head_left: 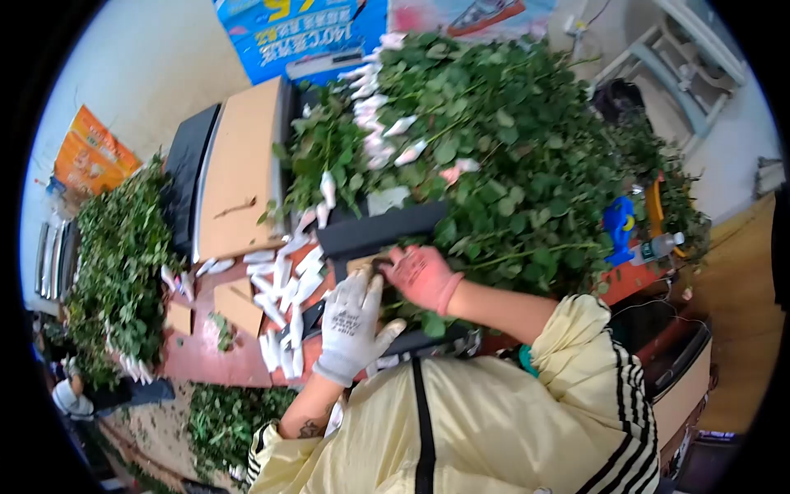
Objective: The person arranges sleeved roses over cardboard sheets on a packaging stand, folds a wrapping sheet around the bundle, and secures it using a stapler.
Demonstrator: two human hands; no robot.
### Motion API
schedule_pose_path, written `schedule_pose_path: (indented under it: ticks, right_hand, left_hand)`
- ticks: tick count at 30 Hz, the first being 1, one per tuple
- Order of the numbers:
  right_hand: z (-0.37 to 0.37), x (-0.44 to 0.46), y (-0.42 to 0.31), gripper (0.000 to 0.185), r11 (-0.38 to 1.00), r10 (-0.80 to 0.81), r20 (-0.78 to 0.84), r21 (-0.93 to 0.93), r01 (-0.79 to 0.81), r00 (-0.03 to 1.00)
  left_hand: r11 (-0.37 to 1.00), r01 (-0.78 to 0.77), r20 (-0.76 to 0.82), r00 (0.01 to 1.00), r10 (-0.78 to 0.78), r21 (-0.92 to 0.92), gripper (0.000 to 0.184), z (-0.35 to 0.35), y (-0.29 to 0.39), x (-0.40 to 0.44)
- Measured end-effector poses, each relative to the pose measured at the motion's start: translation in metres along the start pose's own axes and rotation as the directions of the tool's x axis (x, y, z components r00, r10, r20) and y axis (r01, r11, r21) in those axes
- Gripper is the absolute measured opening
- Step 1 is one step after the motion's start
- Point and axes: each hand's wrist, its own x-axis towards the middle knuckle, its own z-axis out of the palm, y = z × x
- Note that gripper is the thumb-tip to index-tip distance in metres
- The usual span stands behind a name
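Note:
My left hand [351, 323], in a white glove, lies over the near end of a black padded block [383, 229], its fingers stretched out and the thumb apart. Close to its right is my right hand [420, 276] in a pink glove, fingers bent at a small brown piece [360, 264] beside the block; what its fingertips hold is hidden. White wrapped flower heads [288, 288] lie scattered to the left of my left hand. Leafy green stems [510, 165] are heaped beyond and to the right of my right hand.
A cardboard-topped box [241, 169] stands at the back left, with more leafy stems [119, 272] beyond it. Cardboard pieces [239, 307] lie on the red table [197, 362]. A blue tool [618, 230] and a plastic bottle [657, 249] are at the right.

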Motion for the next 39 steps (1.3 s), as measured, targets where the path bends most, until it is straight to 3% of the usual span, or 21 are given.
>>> schedule_pose_path:
  ticks: [1, 3, 7, 11, 13, 15, 17, 19, 21, 22, 24, 26, 27, 29, 31, 32, 33, 35, 36, 37, 39]
  right_hand:
    - [-0.012, -0.003, -0.002, 0.027, 1.0, 0.016, 0.098, 0.003, -0.016, 0.995]
    - [-0.035, -0.019, 0.006, 0.033, 1.0, -0.02, 0.043, -0.007, 0.02, 0.999]
    - [-0.091, 0.004, 0.087, 0.026, 0.975, 0.051, -0.421, 0.219, 0.047, 0.906]
    - [-0.049, 0.11, 0.213, 0.021, 0.955, 0.291, -0.259, 0.141, -0.262, 0.921]
    - [0.001, 0.154, 0.245, 0.024, 0.912, 0.339, -0.24, -0.155, -0.38, 0.91]
    - [-0.003, 0.161, 0.244, 0.038, 0.854, 0.424, 0.07, -0.363, -0.373, 0.903]
    - [0.04, 0.181, 0.267, 0.047, 0.844, 0.41, 0.129, -0.428, -0.322, 0.903]
    - [0.048, 0.174, 0.272, 0.041, 0.859, 0.391, 0.049, -0.379, -0.345, 0.919]
    - [0.053, 0.162, 0.291, 0.021, 0.736, -0.063, -0.419, -0.632, -0.241, 0.906]
    - [0.014, 0.167, 0.285, 0.021, 0.877, 0.268, -0.231, -0.344, -0.336, 0.935]
    - [-0.069, 0.136, 0.295, 0.022, 0.863, 0.323, -0.4, -0.247, -0.44, 0.858]
    - [-0.137, 0.118, 0.349, 0.026, 0.8, 0.456, -0.568, -0.076, -0.596, 0.685]
    - [-0.165, 0.092, 0.376, 0.027, 0.822, 0.205, -0.863, -0.105, -0.56, 0.462]
    - [-0.232, 0.036, 0.432, 0.021, 0.706, 0.569, -0.822, 0.499, -0.502, -0.018]
    - [-0.297, -0.031, 0.436, 0.015, 0.722, 0.534, -0.774, 0.627, -0.293, -0.341]
    - [-0.316, -0.049, 0.425, 0.012, 0.846, 0.505, -0.729, 0.525, 0.096, -0.462]
    - [-0.327, -0.069, 0.428, 0.011, 0.87, 0.492, -0.761, 0.448, 0.206, -0.422]
    - [-0.32, -0.072, 0.392, 0.014, 0.835, 0.528, -0.798, 0.55, 0.007, -0.292]
    - [-0.3, -0.067, 0.404, 0.021, 0.691, 0.457, -0.866, 0.491, -0.531, -0.206]
    - [-0.277, -0.058, 0.402, 0.03, 0.66, 0.654, -0.756, 0.563, -0.497, 0.012]
    - [-0.219, -0.03, 0.395, 0.033, 0.655, 0.702, -0.7, 0.564, -0.503, 0.129]
  left_hand:
    - [0.999, -0.024, -0.057, 0.998, 0.025, 0.025, 0.075, 0.002, 0.001, 0.007]
    - [0.997, -0.017, 0.019, 1.0, 0.015, 0.077, 0.075, 0.016, -0.007, 0.007]
    - [0.995, 0.018, 0.011, 1.0, -0.019, 0.098, 0.073, 0.02, -0.006, 0.005]
    - [0.999, 0.009, 0.021, 1.0, -0.01, 0.045, 0.071, 0.017, -0.005, 0.007]
    - [1.0, 0.002, 0.022, 1.0, -0.002, 0.026, 0.071, 0.018, -0.006, 0.007]
    - [1.0, 0.018, 0.044, 0.999, -0.019, 0.021, 0.071, 0.016, -0.005, 0.009]
    - [0.999, 0.023, 0.048, 0.999, -0.024, 0.024, 0.071, 0.013, -0.003, 0.01]
    - [0.999, 0.041, 0.053, 0.998, -0.042, 0.014, 0.071, 0.012, -0.003, 0.011]
    - [0.998, 0.058, 0.075, 0.995, -0.059, 0.019, 0.072, 0.012, -0.003, 0.011]
    - [0.998, 0.056, 0.056, 0.997, -0.057, 0.023, 0.072, 0.015, -0.003, 0.01]
    - [0.998, 0.056, 0.061, 0.997, -0.056, 0.013, 0.072, 0.016, -0.003, 0.009]
    - [0.998, 0.057, 0.053, 0.997, -0.058, 0.013, 0.071, 0.016, -0.004, 0.01]
    - [0.998, 0.063, 0.047, 0.997, -0.063, 0.007, 0.071, 0.015, -0.004, 0.01]
    - [0.998, 0.059, 0.04, 0.997, -0.059, 0.011, 0.071, 0.014, -0.003, 0.009]
    - [0.998, 0.068, 0.007, 0.998, -0.068, 0.007, 0.07, 0.015, -0.004, 0.006]
    - [0.998, 0.068, 0.01, 0.998, -0.068, 0.01, 0.071, 0.014, -0.003, 0.008]
    - [0.998, 0.06, 0.019, 0.998, -0.06, 0.013, 0.071, 0.013, -0.001, 0.008]
    - [0.999, 0.041, 0.022, 0.999, -0.042, 0.013, 0.07, 0.015, -0.001, 0.01]
    - [0.999, 0.03, 0.006, 1.0, -0.03, 0.03, 0.07, 0.018, -0.002, 0.009]
    - [0.998, 0.022, -0.003, 1.0, -0.021, 0.053, 0.07, 0.02, -0.004, 0.006]
    - [0.998, -0.01, -0.047, 0.999, 0.013, 0.065, 0.07, 0.022, -0.007, 0.004]
